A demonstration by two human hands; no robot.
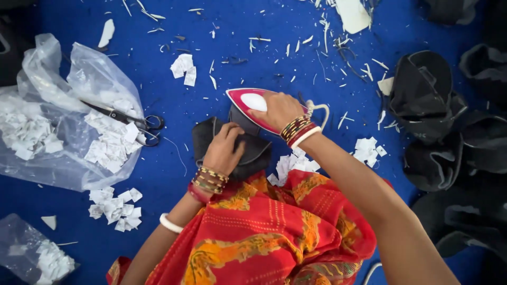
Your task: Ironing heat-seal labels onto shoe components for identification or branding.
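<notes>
The right hand [279, 110] is gripping the handle of a red and white clothes iron [252, 103], fingers wrapped closed over its top; the iron is sitting with its pointed nose toward the left, resting on the upper edge of a dark fabric piece [248, 150] that is lying on the blue cloth surface [222, 31]. The left hand [224, 149] is pressing down flat on that dark fabric piece just below the iron, fingers bent and lying on the cloth rather than closing round anything; both wrists are wearing stacks of coloured bangles, and a white bangle is sitting higher up the left forearm. A red and orange patterned garment [264, 232] is covering the person's lap just beneath the fabric.

To the left, a clear plastic bag [58, 121] is holding many small white paper labels; a pair of scissors [129, 120] is lying across its right edge, blades pointing left. Loose white labels [115, 208] are lying in a heap below the bag, and another small cluster [184, 68] is lying above the iron. At the right edge, a pile of dark fabric pieces [428, 100] is sitting well apart from the hands; white scraps are scattering over the blue surface.
</notes>
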